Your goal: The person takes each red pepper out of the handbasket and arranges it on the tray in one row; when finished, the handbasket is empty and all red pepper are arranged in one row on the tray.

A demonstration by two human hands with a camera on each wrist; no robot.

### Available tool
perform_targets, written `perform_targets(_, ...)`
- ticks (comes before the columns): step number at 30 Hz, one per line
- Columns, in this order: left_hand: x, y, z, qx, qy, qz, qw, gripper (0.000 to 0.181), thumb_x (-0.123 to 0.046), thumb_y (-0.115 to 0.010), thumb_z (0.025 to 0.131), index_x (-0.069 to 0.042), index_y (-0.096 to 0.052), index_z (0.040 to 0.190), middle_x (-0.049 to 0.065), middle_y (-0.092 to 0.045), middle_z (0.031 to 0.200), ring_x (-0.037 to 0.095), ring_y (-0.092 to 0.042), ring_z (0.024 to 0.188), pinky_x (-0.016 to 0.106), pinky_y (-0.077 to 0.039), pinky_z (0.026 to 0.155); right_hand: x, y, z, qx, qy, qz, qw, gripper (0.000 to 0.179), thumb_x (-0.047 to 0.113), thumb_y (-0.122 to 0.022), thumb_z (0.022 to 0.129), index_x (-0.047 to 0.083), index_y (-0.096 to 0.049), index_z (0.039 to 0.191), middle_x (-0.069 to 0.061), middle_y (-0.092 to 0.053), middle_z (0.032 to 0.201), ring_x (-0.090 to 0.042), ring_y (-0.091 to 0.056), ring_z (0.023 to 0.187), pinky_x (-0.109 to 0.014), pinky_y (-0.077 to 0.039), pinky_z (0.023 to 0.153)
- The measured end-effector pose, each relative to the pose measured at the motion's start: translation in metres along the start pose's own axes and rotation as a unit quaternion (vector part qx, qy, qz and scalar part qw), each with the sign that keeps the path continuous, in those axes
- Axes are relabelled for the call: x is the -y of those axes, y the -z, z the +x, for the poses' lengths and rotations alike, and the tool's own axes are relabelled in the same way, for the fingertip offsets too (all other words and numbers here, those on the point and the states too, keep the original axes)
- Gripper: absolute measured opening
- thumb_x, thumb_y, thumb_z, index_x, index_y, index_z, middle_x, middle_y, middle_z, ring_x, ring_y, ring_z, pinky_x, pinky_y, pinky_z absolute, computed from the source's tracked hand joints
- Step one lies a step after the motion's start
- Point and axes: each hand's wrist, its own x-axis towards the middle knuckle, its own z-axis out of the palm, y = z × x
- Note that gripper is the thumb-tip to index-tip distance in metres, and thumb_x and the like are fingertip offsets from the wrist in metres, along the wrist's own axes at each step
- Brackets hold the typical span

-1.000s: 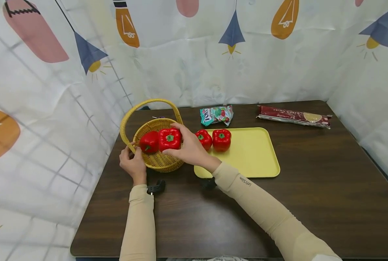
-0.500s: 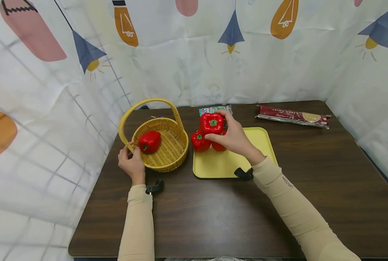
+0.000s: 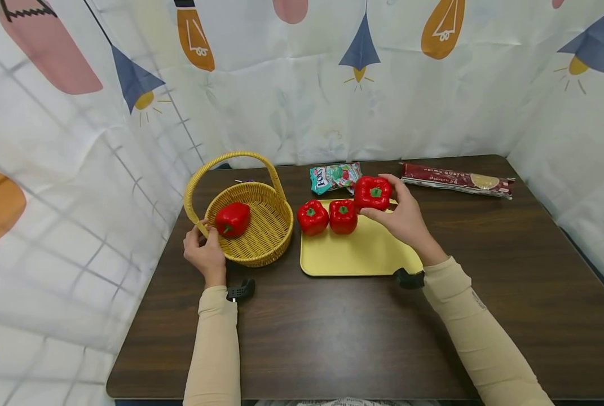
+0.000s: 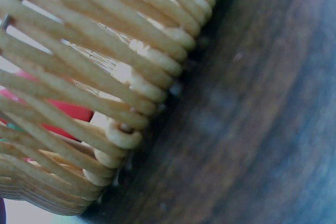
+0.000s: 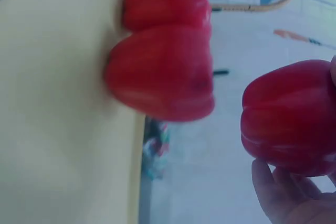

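Observation:
My right hand [image 3: 407, 217] grips a red bell pepper [image 3: 372, 193] between thumb and fingers, above the yellow tray [image 3: 378, 254]. In the right wrist view the held bell pepper [image 5: 291, 119] is raised off the tray surface. Two more red bell peppers [image 3: 313, 217] [image 3: 343, 216] stand side by side at the tray's left end, stems up. My left hand [image 3: 205, 256] pinches the yellow wicker basket [image 3: 266, 248] at its left rim, where the handle meets it. Inside the basket, one red bell pepper [image 3: 233, 220] lies on its side. Woven basket wall [image 4: 105, 66] fills much of the left wrist view.
Behind the tray lies a teal snack packet [image 3: 334, 177]. A dark red spaghetti packet [image 3: 454, 180] is at the back right of the brown table [image 3: 332, 338]. A printed curtain [image 3: 291, 101] hangs behind and at both sides.
My right hand has carried a bell pepper from over the basket rightward, past the other two, to above the tray. My left hand stays at the basket rim.

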Motion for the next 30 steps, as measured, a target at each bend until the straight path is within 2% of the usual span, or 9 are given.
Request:
perform_targets(4,0.015,0.0,0.003,-0.001,0.001,0.001,1.0,0.016,0.002,-0.067,0.082,0.005,-0.073,0.097,0.025,-0.062,0.086,0.002,-0.05,0.081,0.021,-0.039,0.072,-0.012,0.009,-0.001,-0.016,-0.02,-0.005,0.9997,0.079,0.027,-0.079,0.082,0.015,-0.035,0.147,-0.009,-0.044,0.14,-0.03,-0.049,0.119,-0.05,-0.05,0.091)
perform_targets(7,0.026,0.0,0.006,0.0,0.003,0.013,0.9999,0.016,-0.002,-0.069,0.083,0.001,-0.075,0.097,0.016,-0.064,0.085,0.003,-0.051,0.082,0.022,-0.039,0.073,-0.02,0.014,-0.001,-0.02,-0.032,-0.008,0.9992,0.08,0.027,-0.078,0.083,0.015,-0.033,0.149,-0.01,-0.042,0.143,-0.032,-0.047,0.121,-0.051,-0.049,0.092)
perform_targets(11,0.03,0.002,0.006,0.008,0.008,0.018,0.9998,0.016,-0.008,-0.07,0.084,-0.004,-0.076,0.098,0.006,-0.065,0.083,0.006,-0.053,0.083,0.023,-0.04,0.073,-0.03,0.016,0.0,-0.016,-0.054,-0.009,0.9984,0.084,0.027,-0.077,0.084,0.013,-0.029,0.151,-0.014,-0.04,0.145,-0.035,-0.045,0.123,-0.054,-0.049,0.092)
perform_targets(16,0.031,0.003,0.005,0.007,0.007,0.013,0.9999,0.014,-0.007,-0.07,0.083,-0.004,-0.076,0.096,0.011,-0.064,0.083,0.007,-0.053,0.083,0.023,-0.04,0.073,-0.043,0.015,0.003,-0.002,-0.086,-0.023,0.9961,0.089,0.031,-0.078,0.083,0.012,-0.025,0.152,-0.016,-0.038,0.146,-0.038,-0.042,0.126,-0.055,-0.048,0.093)
perform_targets(20,0.026,0.001,0.004,0.007,0.0,0.002,1.0,0.014,-0.001,-0.068,0.083,0.002,-0.074,0.096,0.021,-0.062,0.084,0.004,-0.051,0.081,0.027,-0.039,0.073,-0.051,0.013,0.005,0.012,-0.105,-0.041,0.9936,0.088,0.031,-0.078,0.083,0.012,-0.026,0.152,-0.017,-0.037,0.147,-0.04,-0.041,0.127,-0.055,-0.046,0.093)
perform_targets(23,0.011,0.001,0.001,0.007,-0.002,-0.005,1.0,0.015,0.002,-0.066,0.083,0.006,-0.072,0.096,0.025,-0.061,0.084,0.003,-0.051,0.08,0.033,-0.039,0.074,-0.055,0.013,0.006,0.024,-0.117,-0.053,0.9914,0.087,0.029,-0.077,0.084,0.011,-0.026,0.152,-0.018,-0.036,0.147,-0.04,-0.04,0.127,-0.056,-0.046,0.094)
perform_targets(27,-0.006,0.002,-0.002,0.007,0.0,-0.003,1.0,0.016,0.002,-0.065,0.083,0.008,-0.072,0.096,0.025,-0.061,0.084,0.004,-0.051,0.079,0.035,-0.039,0.076,-0.058,0.013,0.006,0.041,-0.132,-0.063,0.9885,0.087,0.027,-0.077,0.084,0.01,-0.025,0.152,-0.02,-0.035,0.148,-0.041,-0.04,0.128,-0.056,-0.044,0.097)
perform_targets(30,-0.008,0.002,-0.002,0.006,0.0,0.001,1.0,0.016,0.002,-0.066,0.083,0.008,-0.072,0.096,0.025,-0.061,0.084,0.004,-0.051,0.079,0.035,-0.039,0.076,-0.06,0.012,0.006,0.055,-0.142,-0.061,0.9864,0.088,0.026,-0.078,0.084,0.01,-0.024,0.152,-0.02,-0.034,0.149,-0.041,-0.041,0.129,-0.055,-0.043,0.1)
